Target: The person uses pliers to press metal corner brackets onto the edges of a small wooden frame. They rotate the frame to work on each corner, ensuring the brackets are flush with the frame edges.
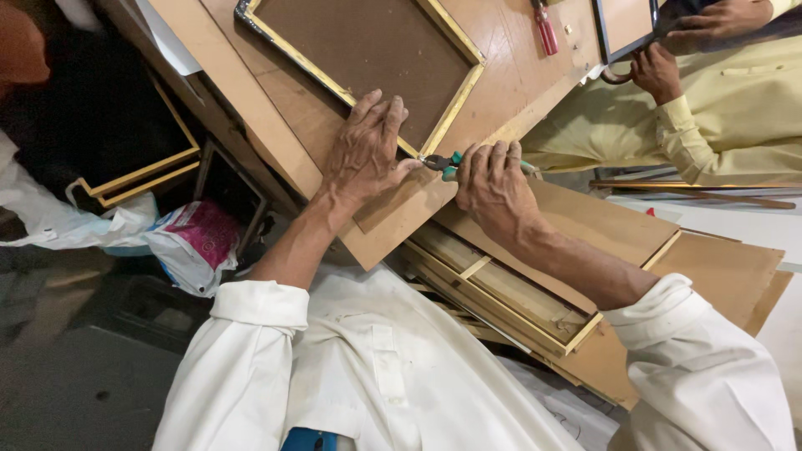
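Left hand [366, 154] lies flat, fingers spread, pressing the gold-edged picture frame [368, 63] on the wooden workbench [276, 108]. Right hand [493, 184], just beside the frame's near corner, is curled tight around green-handled pliers [447, 163], whose nose meets that corner. Beyond the frame, a co-worker's hands [656, 71] hold another frame.

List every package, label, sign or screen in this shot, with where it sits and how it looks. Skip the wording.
Printed plastic bag: low on the left, below the workbench edge, beside the left sleeve; crumpled, white with a pink-magenta panel.
Plain white plastic bag: further left, touching the printed one; wrinkled, no print visible.
No signs or screens in view.
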Available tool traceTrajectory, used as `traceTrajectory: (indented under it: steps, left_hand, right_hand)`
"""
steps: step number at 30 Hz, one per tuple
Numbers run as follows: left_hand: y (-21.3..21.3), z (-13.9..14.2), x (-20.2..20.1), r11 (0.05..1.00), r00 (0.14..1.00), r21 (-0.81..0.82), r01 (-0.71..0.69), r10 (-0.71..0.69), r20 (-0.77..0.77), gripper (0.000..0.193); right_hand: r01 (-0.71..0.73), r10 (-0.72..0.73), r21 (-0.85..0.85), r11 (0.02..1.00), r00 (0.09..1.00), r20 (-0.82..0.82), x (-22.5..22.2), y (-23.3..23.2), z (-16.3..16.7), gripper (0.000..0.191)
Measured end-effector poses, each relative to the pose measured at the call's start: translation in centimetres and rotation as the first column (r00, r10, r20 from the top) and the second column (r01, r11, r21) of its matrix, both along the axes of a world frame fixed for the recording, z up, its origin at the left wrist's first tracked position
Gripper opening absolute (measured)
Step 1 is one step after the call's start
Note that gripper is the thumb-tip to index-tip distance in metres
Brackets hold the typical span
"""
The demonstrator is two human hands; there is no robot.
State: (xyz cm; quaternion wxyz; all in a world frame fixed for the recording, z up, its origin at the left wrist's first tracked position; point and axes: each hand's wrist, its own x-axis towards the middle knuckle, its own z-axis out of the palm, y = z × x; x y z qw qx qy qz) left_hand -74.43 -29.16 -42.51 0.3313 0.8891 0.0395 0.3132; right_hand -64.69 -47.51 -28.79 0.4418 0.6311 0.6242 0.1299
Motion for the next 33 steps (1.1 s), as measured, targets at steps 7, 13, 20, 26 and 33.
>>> traceTrajectory:
  steps: [7,13,20,26,33]
  left_hand:
    - [0.1,0.6,-0.4,1.000,0.999,-0.025,0.007,-0.008,-0.051,0.098]
    - [0.2,0.7,-0.3,0.999,0.997,-0.035,0.011,-0.013,-0.070,0.097]
    - [0.2,0.9,-0.2,1.000,0.993,-0.022,0.014,-0.017,-0.121,0.100]
    - [0.6,1.2,-0.3,0.999,0.990,-0.029,0.016,-0.020,-0.137,0.099]
    - [1.2,1.6,-0.7,0.999,0.990,0.052,-0.018,0.025,-0.138,0.093]
  right_hand:
    - [0.022,-0.022,0.006,1.000,0.999,0.043,-1.6,0.2,0.5,0.050]
    - [0.022,-0.021,-0.009,1.000,0.993,0.113,-2.2,1.0,1.0,0.051]
    - [0.091,-0.075,-0.100,0.991,0.986,0.145,-3.3,3.0,1.5,0.062]
    - [-0.066,0.137,-0.353,0.933,0.974,0.181,-2.5,7.3,1.8,0.047]
    - [0.033,0.011,-0.574,0.818,0.997,0.073,-1.7,8.7,1.2,0.032]
